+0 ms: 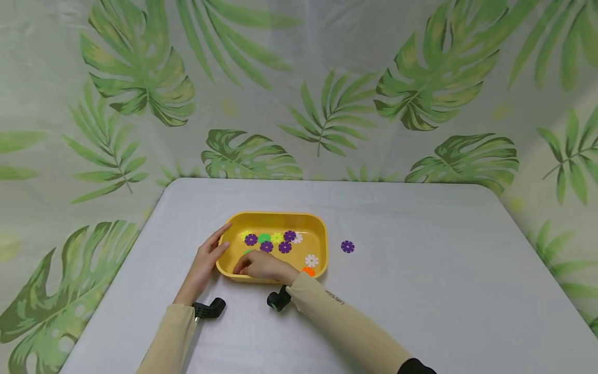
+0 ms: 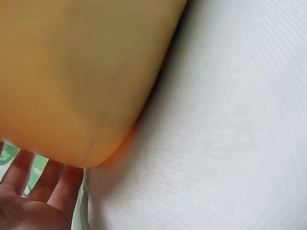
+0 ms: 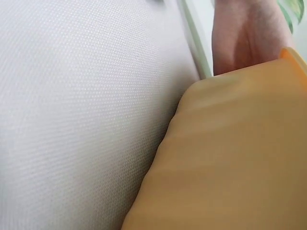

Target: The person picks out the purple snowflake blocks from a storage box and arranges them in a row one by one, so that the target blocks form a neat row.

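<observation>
A yellow plastic tray (image 1: 322, 234) stands on the table with several flower-shaped discs in it. They include a purple disc (image 1: 250, 239), a green disc (image 1: 264, 238), a yellow disc (image 1: 277, 238), a white disc (image 1: 311, 261) and an orange piece (image 1: 308, 271). My left hand (image 1: 202, 264) grips the tray's left end, thumb over the rim. In the left wrist view, fingers (image 2: 48, 184) lie against its outer wall. My right hand (image 1: 264, 265) reaches over the near rim, fingertips bent down inside near the front left corner. Whatever is under those fingertips is hidden.
One purple disc (image 1: 348, 246) lies on the white tabletop (image 1: 420, 270), right of the tray. Behind the table hangs a leaf-printed cloth (image 1: 252, 156). A black wrist camera (image 1: 279, 299) sits by the right wrist, close to the tray's near side.
</observation>
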`<state>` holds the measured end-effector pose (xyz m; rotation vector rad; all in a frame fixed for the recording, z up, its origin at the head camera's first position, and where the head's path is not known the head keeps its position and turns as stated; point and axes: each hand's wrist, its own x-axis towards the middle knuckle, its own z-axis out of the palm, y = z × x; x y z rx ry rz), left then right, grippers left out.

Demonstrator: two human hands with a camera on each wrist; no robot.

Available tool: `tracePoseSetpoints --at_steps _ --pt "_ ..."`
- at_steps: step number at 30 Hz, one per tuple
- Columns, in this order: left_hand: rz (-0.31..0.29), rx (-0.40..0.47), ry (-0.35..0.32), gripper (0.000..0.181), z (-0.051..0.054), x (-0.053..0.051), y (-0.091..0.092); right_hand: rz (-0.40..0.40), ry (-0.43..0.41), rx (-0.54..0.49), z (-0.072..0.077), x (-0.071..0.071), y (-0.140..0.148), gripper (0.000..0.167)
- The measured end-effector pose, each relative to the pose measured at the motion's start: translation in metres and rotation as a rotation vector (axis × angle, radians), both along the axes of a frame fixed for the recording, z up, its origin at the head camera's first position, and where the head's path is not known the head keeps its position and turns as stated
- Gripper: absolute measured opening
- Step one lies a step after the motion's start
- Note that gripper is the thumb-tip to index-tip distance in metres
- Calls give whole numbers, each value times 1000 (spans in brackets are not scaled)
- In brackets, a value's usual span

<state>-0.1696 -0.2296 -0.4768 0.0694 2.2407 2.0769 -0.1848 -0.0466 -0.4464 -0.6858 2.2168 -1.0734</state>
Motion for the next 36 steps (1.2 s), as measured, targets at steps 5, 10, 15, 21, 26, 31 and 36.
tracePoseSetpoints --at_steps 5,10,15,21,26,31,36 --pt "9 -5 -4 48 1 0 2 -97 -70 -88 1 -2 5 11" --pt "18 -22 -7 49 0 -1 3 -249 -132 -207 3 -4 12 16" --pt "26 -29 -14 49 0 -1 4 -371 -145 -267 12 -6 27 20" --pt "32 -23 -4 49 -1 0 3 -364 -138 -376 28 -10 61 20" --pt "28 -17 -7 48 -2 1 2 -329 -123 -424 42 -15 101 25" --pt "22 -16 -6 48 -1 2 2 -382 -66 -381 46 -22 147 26" --pt "24 -20 -12 48 0 2 2 -468 -30 -348 33 -28 196 27"
